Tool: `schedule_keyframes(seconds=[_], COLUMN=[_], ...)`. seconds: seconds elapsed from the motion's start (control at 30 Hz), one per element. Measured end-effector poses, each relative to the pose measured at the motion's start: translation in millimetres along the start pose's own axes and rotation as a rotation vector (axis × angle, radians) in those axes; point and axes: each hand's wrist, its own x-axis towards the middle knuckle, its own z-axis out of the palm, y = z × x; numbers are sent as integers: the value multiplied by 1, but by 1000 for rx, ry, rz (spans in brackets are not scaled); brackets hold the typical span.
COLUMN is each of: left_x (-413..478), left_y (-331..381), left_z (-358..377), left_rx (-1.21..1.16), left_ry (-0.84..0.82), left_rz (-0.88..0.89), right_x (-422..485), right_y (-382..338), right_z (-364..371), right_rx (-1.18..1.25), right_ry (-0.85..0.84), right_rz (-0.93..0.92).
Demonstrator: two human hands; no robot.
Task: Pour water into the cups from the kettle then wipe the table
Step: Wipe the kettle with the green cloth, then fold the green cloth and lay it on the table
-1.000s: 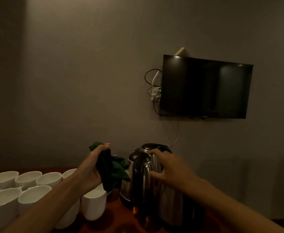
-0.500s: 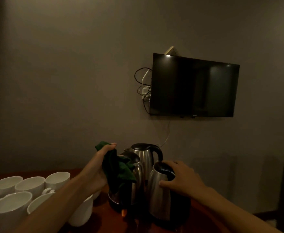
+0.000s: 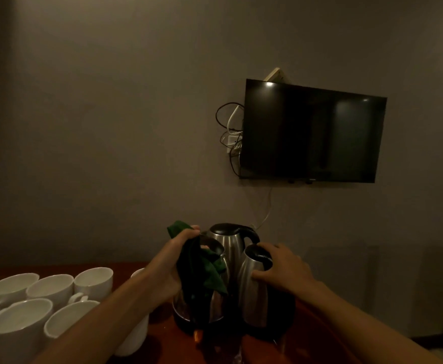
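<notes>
Dim room, red-brown table against a grey wall.

3 steel kettles stand in a tight cluster at the table's middle. The right kettle is nearest the right hand, which rests over its dark lid and upper shoulder with fingers spread and curled around the top; whether it truly grips or only steadies cannot be told. The left kettle sits on a dark base just beside it. The back kettle stands behind both, its black handle arching to the right.

The left hand is closed around a green cloth, which hangs limp in front of the left kettle.

White cups are crowded at the left, well apart from the right kettle. Whether any hold water cannot be seen.

Handling, as judgement: a steel kettle is rigid and smooth, likely slippery on the body, and heavy if full. The handle is the place to take it, not the lid or shoulder, since a top hold gives poor control of the tilt. The cups look ceramic, hard and chippable, and packed close enough to knock together. The cloth is soft and light and bunches easily.

Writing: none readable on kettles, cups or the dark television on the wall.
</notes>
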Motion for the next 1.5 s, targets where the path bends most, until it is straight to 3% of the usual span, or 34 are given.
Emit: schedule_keyframes(seconds=[0.4,0.43,0.5,0.57,0.63,0.87,0.97,1.1,1.27,1.4,1.5], left_x=[-21,-23,-26,-30,-33,-40,-49,-63,-80,-91,-93], left_y=[11,12,16,21,29,35,27,13,-18,-30,-36], left_z=[-28,-31,-37,-42,-44,-48,-50,-72,-115,-135,-150], left_rx=[3,-6,-47,-104,-137,-219,-219,-115,351,383,532], left_ry=[47,49,49,35,23,113,245,335,371,410,413], left_rz=[36,37,37,33,51,219,300,315,164,-26,-32], right_x=[10,7,0,-11,-25,-57,-58,-54,-57,-70,-80], right_y=[-4,-10,-28,-61,-101,-190,-205,-194,-167,-156,-152], right_z=[2,3,8,9,10,23,48,73,88,92,98], right_rx=[-49,-109,-204,-29,242,1183,1425,1283,1131,908,780], right_ry=[-86,-47,188,361,357,-108,-308,-402,-354,-388,-402], right_rz=[17,3,-125,-338,-442,-223,-71,-64,-55,-101,-128])
